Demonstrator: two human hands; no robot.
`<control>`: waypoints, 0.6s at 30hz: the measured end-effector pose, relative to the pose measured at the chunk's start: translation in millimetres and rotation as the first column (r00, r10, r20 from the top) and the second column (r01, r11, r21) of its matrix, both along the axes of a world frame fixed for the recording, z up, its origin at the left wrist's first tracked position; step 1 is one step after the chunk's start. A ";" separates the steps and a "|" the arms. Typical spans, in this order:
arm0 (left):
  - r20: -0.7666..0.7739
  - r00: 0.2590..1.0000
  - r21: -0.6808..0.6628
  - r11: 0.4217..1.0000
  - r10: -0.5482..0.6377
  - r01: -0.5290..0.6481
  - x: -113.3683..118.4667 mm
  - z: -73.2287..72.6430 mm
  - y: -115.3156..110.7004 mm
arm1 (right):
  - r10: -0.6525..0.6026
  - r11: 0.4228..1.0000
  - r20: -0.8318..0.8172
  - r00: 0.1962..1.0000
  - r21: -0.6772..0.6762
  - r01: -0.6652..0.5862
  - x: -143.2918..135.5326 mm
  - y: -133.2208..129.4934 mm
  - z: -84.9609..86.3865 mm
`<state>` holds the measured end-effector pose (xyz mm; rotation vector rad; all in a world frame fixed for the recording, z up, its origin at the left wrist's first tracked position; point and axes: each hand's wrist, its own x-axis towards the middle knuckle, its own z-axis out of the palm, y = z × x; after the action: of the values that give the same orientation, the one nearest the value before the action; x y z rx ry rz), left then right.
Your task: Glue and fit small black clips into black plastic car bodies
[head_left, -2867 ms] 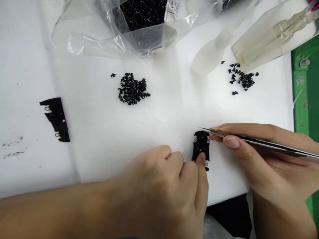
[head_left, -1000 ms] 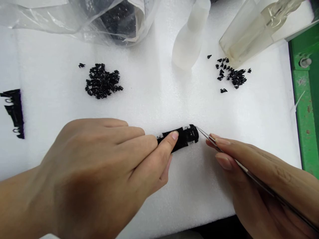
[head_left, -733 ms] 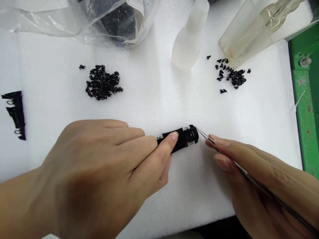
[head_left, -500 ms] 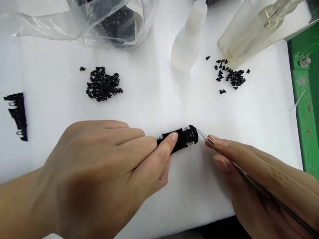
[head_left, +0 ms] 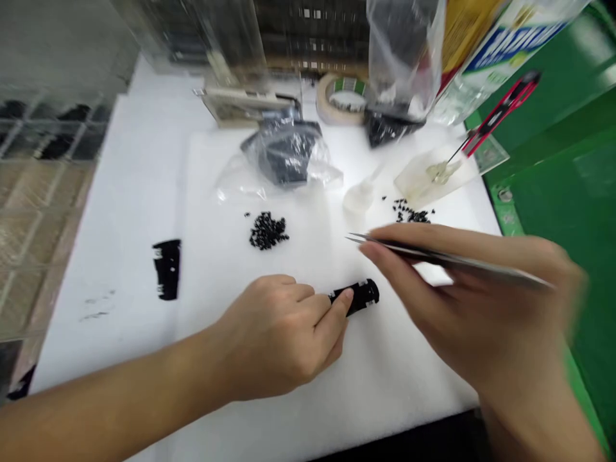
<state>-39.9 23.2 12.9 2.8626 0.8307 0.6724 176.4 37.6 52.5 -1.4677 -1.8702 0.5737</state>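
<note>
My left hand [head_left: 293,333] grips a narrow black plastic part [head_left: 364,295], its index fingertip pressed on the top and the other fingers folded beneath. The part's rounded right end pokes out past the finger. In my right hand [head_left: 500,308] is a pair of metal tweezers [head_left: 433,255], pinched between thumb and fingers. The tweezers' tips are slightly apart, above the white foam mat, with nothing visible between them. Beyond the left hand lies a pile of tiny black pieces [head_left: 267,231]. Another small pile of black pieces [head_left: 418,217] is partly covered by my right hand.
A second black part [head_left: 168,269] lies at the left. Farther back are a white squeeze bottle [head_left: 359,196], a clear plastic bag [head_left: 289,154], a roll of tape [head_left: 332,102] and a clear holder [head_left: 423,179] with a red-handled tool [head_left: 500,114]. A green frame [head_left: 553,154] borders the right.
The view has pulled back and shows more of the bench. The tweezers have lifted off the black part's end, moving up and away. My left hand still grips the part.
</note>
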 end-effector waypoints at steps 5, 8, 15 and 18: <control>0.044 0.999 -0.010 1.000 0.020 -0.020 -4.3 -10.2 -1.6 | 0.122 0.981 0.174 0.977 -0.171 -0.092 -0.2 37.2 14.6; 0.055 0.998 -0.008 1.000 0.009 -0.009 -4.0 -16.2 -2.6 | -0.112 0.993 0.133 0.985 -0.023 0.116 37.0 38.5 23.5; 0.066 0.998 -0.003 1.000 0.012 -0.012 -4.5 -18.5 -2.0 | -0.217 0.912 0.171 0.961 0.387 0.138 61.3 86.0 14.2; 0.061 0.998 -0.004 1.000 0.000 0.001 -4.5 -18.2 -0.8 | -0.254 0.884 0.121 0.960 0.431 0.180 64.1 88.4 12.8</control>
<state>-44.4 22.4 -5.2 2.8237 0.8216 0.7529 240.4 126.0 65.3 -1.4411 -1.7821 -0.0685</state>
